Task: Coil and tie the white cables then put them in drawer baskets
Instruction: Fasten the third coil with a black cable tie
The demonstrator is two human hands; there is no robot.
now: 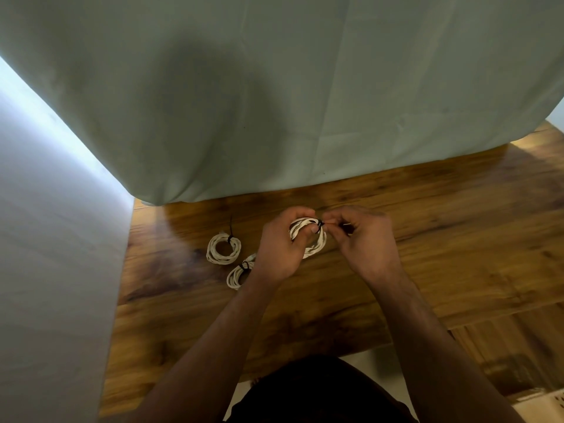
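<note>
The held coil (316,245) of white cable sits between our two hands and appears raised just off the surface (442,270). A black tie (319,223) is wrapped round its upper edge. Our left hand (279,248) grips the coil, fingers (300,213) curled over the loops and the thumb pressed on them just below the tie. Our right hand (366,236), immediately right of the held coil, pinches what looks like the tie's free end. That pinch is small and partly hidden, so it is our judgement, not something we can see, that the tail is being drawn tight.

To do this step well, we think the left thumb should hold the loops bunched flat so that none slips out. The right hand should pull the tail straight away from the held coil, not sideways. We should stop once the band sits snug without crushing the cable.

Left of the held coil, two more coils lie on the wooden surface. The far coil (222,248) has a tie tail sticking up, and the near coil (238,274) is partly behind our left wrist. Each carries a dark tie, so we take them as finished. That leaves this one to cinch and all three to stow. Well below and right of the held coil, at the frame's corner, the edge of a white perforated basket (546,403) shows. Beyond the held coil hangs a grey-green cloth (274,102).
</note>
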